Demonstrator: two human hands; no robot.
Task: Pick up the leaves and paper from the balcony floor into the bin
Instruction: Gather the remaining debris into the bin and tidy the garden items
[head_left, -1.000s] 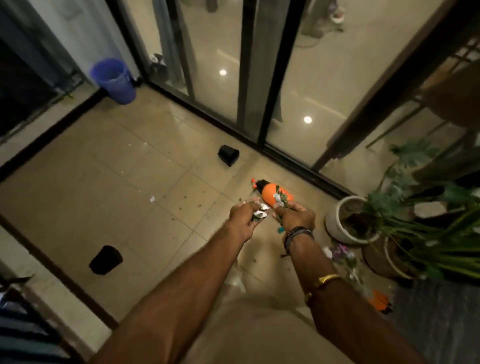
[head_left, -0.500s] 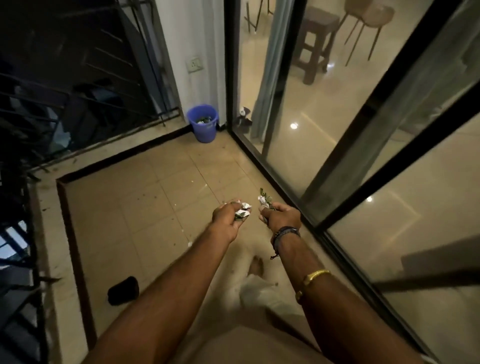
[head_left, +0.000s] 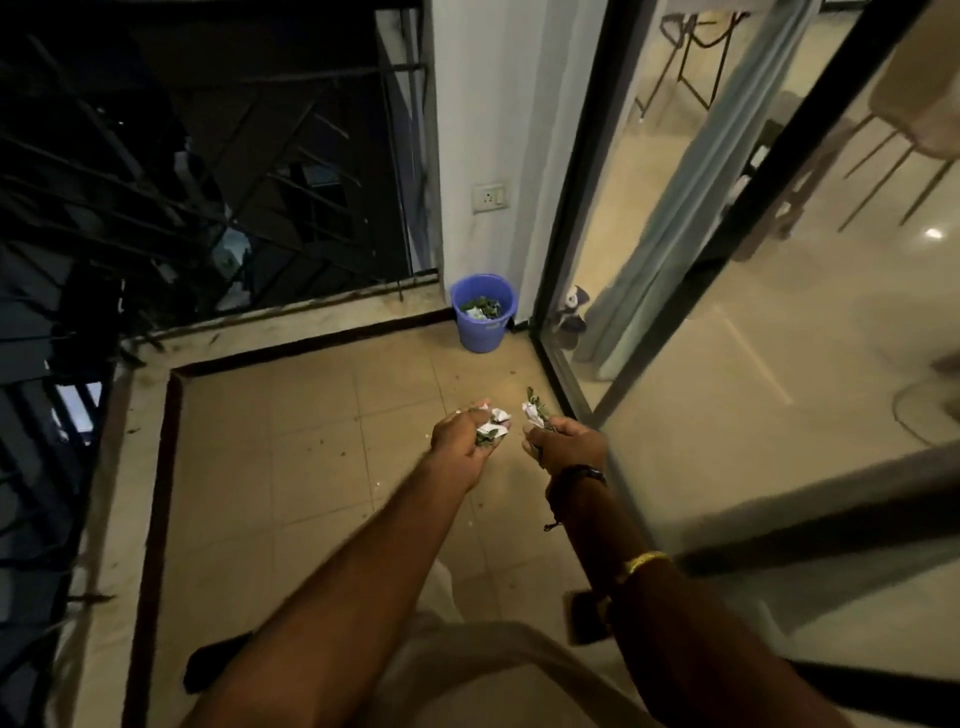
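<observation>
Both hands are clutching litter: your left hand (head_left: 462, 441) is curling its fingers round crumpled paper and leaves (head_left: 492, 428), your right hand (head_left: 569, 447) round a leafy sprig and paper (head_left: 535, 413). Arms are stretching forward; blue bin (head_left: 483, 325) is sitting well ahead.

Beige tiled balcony floor (head_left: 311, 467) at 6–9 o'clock. Dark metal railing (head_left: 156, 197) at 10. White wall (head_left: 493, 104) w/ socket (head_left: 489, 197) at 12. Black-framed glass sliding door (head_left: 569, 208) at 1–3, grey curtain (head_left: 675, 234) behind it.
</observation>
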